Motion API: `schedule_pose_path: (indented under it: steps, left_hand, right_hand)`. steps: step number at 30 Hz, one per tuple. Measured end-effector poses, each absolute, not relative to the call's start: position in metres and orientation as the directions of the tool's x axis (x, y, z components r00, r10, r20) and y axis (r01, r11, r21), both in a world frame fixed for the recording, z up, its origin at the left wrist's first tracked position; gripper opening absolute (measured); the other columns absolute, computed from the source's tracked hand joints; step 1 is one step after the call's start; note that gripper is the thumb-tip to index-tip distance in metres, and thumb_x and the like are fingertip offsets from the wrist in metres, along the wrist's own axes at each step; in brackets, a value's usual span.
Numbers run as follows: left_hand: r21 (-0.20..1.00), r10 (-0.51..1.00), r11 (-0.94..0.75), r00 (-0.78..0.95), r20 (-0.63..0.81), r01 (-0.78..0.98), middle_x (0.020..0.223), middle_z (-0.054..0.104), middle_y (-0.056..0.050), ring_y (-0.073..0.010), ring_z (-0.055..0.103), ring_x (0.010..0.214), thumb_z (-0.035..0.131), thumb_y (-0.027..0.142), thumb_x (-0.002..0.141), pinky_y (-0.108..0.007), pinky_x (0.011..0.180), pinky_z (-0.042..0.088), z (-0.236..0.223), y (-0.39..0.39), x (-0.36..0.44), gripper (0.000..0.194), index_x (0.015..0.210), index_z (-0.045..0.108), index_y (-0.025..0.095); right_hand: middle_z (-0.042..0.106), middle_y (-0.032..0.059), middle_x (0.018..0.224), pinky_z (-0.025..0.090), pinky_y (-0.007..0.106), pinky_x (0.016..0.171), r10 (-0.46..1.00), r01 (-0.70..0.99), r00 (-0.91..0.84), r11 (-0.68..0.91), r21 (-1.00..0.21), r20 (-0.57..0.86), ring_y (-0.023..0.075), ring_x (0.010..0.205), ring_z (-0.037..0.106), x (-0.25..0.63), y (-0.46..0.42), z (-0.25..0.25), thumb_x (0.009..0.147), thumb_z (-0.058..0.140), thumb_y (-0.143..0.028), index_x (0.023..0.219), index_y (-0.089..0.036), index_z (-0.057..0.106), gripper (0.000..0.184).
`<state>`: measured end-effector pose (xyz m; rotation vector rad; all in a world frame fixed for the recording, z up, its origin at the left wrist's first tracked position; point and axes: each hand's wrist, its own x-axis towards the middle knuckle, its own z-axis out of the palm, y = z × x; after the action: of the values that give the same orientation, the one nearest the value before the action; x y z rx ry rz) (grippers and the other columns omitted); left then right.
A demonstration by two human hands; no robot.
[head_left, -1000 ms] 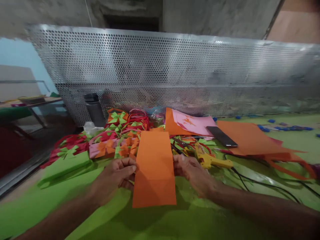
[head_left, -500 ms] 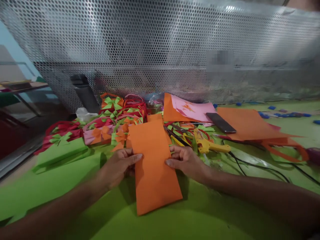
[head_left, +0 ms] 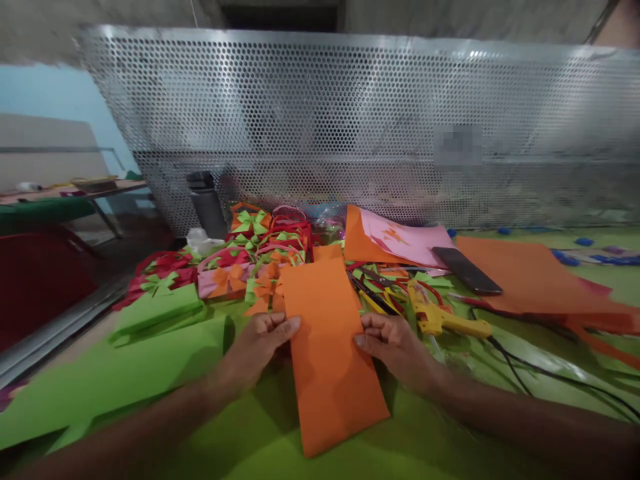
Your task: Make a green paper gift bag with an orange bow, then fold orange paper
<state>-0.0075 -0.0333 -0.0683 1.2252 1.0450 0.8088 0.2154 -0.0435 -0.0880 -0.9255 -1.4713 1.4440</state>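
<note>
A long orange paper rectangle (head_left: 330, 360), apparently folded paper, is held up in front of me, slightly tilted. My left hand (head_left: 263, 343) pinches its left edge, thumb on the front face and fingers behind. On the opposite edge, my right hand (head_left: 393, 343) grips in the same way, with its thumb on the front. Just beyond the paper lie black-handled scissors (head_left: 373, 290), partly covered. A yellow glue gun (head_left: 440, 317) rests to the right of my right hand, its black cord trailing off to the right.
Small paper bags with bows (head_left: 230, 277) crowd the back left, near a grey bottle (head_left: 206, 207). Green folded paper (head_left: 155, 313) lies at left. Pink sheets (head_left: 405, 237), a black phone (head_left: 467, 270) and orange sheets (head_left: 530, 273) lie right. Behind stands a perforated metal panel (head_left: 310, 107).
The orange paper has turned from nearly straight to a tilt, its lower end swung to the right. Both thumbs have come onto its front face. The camera view dipped, then rose again.
</note>
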Motion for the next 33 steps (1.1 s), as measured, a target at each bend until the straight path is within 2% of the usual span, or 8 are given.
schedule_pose_path:
  steps: [4, 7, 11, 13, 16, 21, 27, 33]
  left_hand:
    - [0.984, 0.913, 0.067, 0.387, -0.127, 0.164, 0.072, 0.065, -0.003, -0.0164, 0.058, 0.066, 0.061, 0.049, 0.075, -0.024, 0.06, 0.044, -0.062, -0.039, -0.004, 0.034, 0.074, 0.062, 0.015]
    - [0.852, 0.946, -0.278, 0.282, 0.162, 0.443, 0.051, 0.051, 0.002, -0.0116, 0.047, 0.048, 0.049, 0.042, 0.083, -0.022, 0.047, 0.035, -0.046, -0.042, -0.012, 0.036, 0.057, 0.053, 0.018]
    - [0.059, 0.519, -0.698, 0.447, 0.728, 0.714, 0.065, 0.06, 0.0, -0.0139, 0.054, 0.06, 0.047, 0.019, 0.087, -0.025, 0.058, 0.039, -0.016, -0.056, -0.033, 0.019, 0.075, 0.062, 0.021]
    - [-0.297, 0.287, -0.662, 0.599, 0.747, 0.688, 0.078, 0.064, -0.001, -0.017, 0.057, 0.071, 0.051, 0.014, 0.086, -0.029, 0.067, 0.04, -0.012, -0.068, -0.037, 0.018, 0.097, 0.062, 0.024]
    - [-0.481, 0.306, -0.616, 0.752, 0.584, 0.624, 0.083, 0.064, -0.007, -0.0215, 0.056, 0.076, 0.039, 0.009, 0.088, -0.035, 0.067, 0.04, -0.029, -0.081, -0.029, 0.029, 0.107, 0.059, 0.017]
    - [-0.504, 0.465, -0.657, 0.827, 0.314, 0.561, 0.074, 0.058, -0.007, -0.0205, 0.053, 0.066, 0.048, 0.005, 0.08, -0.033, 0.054, 0.038, -0.077, -0.085, -0.008, 0.016, 0.081, 0.06, 0.015]
    - [-0.374, 0.523, -0.744, 0.831, 0.192, 0.554, 0.065, 0.056, -0.003, -0.0204, 0.052, 0.06, 0.056, 0.008, 0.078, -0.032, 0.048, 0.033, -0.092, -0.085, -0.007, 0.01, 0.072, 0.059, 0.015]
    - [-0.282, 0.492, -0.738, 0.774, 0.398, 0.613, 0.059, 0.052, -0.001, -0.0181, 0.048, 0.058, 0.059, 0.008, 0.073, -0.03, 0.049, 0.028, -0.103, -0.085, -0.009, 0.014, 0.064, 0.053, 0.018]
  right_hand:
    - [0.062, 0.0002, 0.067, 0.046, 0.027, 0.062, 0.945, -0.015, -0.306, 0.111, -0.994, 0.111, 0.0135, 0.063, 0.058, 0.214, -0.044, -0.087, 0.075, 0.065, -0.046, 0.074, -0.018, 0.057, 0.029]
    - [0.059, -0.0006, 0.064, 0.045, 0.027, 0.061, 0.94, 0.01, -0.314, 0.142, -0.99, 0.132, 0.0121, 0.059, 0.055, 0.214, -0.041, -0.09, 0.075, 0.064, -0.048, 0.075, -0.018, 0.056, 0.031]
    - [0.06, 0.0, 0.064, 0.043, 0.025, 0.057, 0.92, 0.107, -0.343, 0.238, -0.965, 0.189, 0.0123, 0.06, 0.056, 0.215, -0.044, -0.09, 0.08, 0.057, -0.044, 0.079, -0.018, 0.055, 0.026]
    - [0.061, 0.0002, 0.065, 0.041, 0.024, 0.055, 0.878, 0.287, -0.392, 0.401, -0.87, 0.275, 0.012, 0.06, 0.056, 0.214, -0.055, -0.087, 0.084, 0.052, -0.034, 0.076, -0.018, 0.056, 0.018]
    - [0.063, -0.0011, 0.065, 0.039, 0.024, 0.055, 0.672, 0.474, -0.63, 0.73, -0.492, 0.389, 0.0114, 0.06, 0.055, 0.209, -0.083, -0.082, 0.085, 0.051, -0.023, 0.071, -0.019, 0.058, 0.016]
    - [0.056, -0.0026, 0.055, 0.032, 0.029, 0.048, 0.256, 0.331, -0.878, 0.935, 0.127, 0.404, 0.0118, 0.048, 0.043, 0.2, -0.124, -0.077, 0.086, 0.048, -0.013, 0.075, -0.018, 0.061, 0.017]
    - [0.062, 0.0076, 0.083, 0.039, 0.036, 0.064, 0.515, 0.608, -0.773, 0.769, 0.199, 0.37, 0.0216, 0.073, 0.054, 0.203, -0.11, -0.082, 0.08, 0.056, -0.012, 0.099, -0.011, 0.057, 0.019]
    - [0.059, 0.0019, 0.081, 0.036, 0.033, 0.059, 0.615, 0.658, -0.742, 0.745, 0.111, 0.269, 0.0196, 0.073, 0.05, 0.207, -0.096, -0.086, 0.077, 0.065, -0.014, 0.086, -0.017, 0.055, 0.014]
